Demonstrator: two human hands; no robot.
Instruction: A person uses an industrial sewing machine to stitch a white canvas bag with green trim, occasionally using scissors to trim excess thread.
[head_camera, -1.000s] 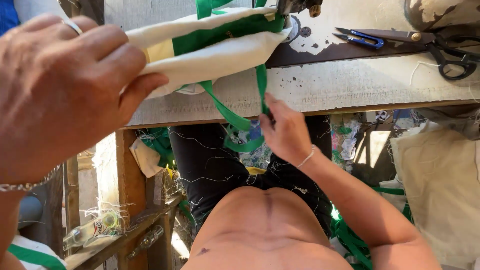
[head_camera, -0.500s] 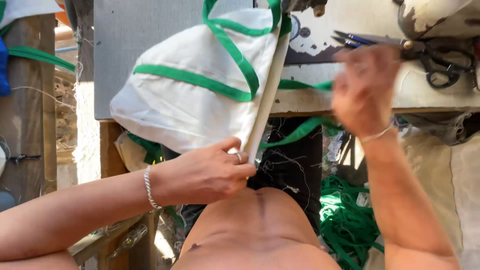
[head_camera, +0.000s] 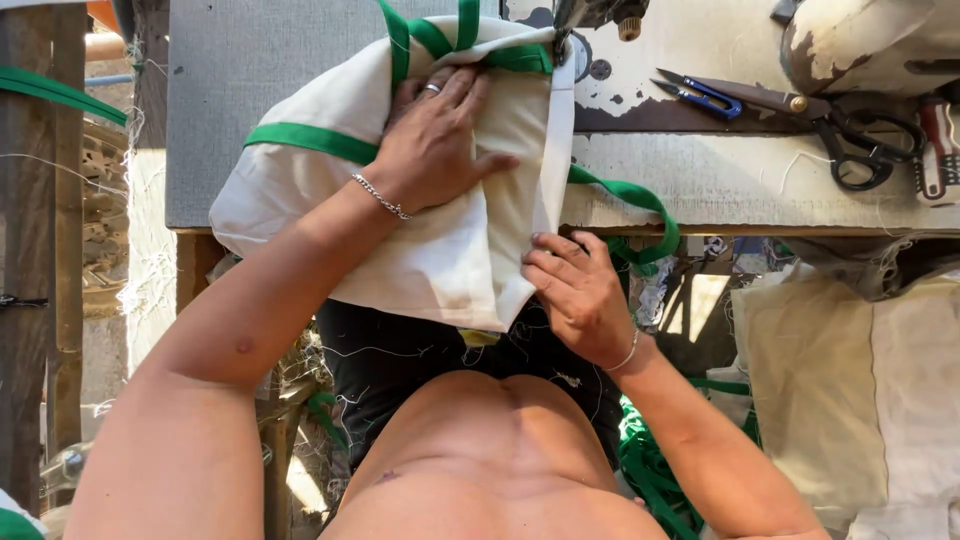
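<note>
At upper centre of the frame, the left hand (head_camera: 440, 135) pressed flat, fingers spread, on the white green-trimmed cloth bag (head_camera: 440, 250) on the bench (head_camera: 760, 180); the right hand (head_camera: 580, 295), lower right, pinched its vertical edge.
</note>
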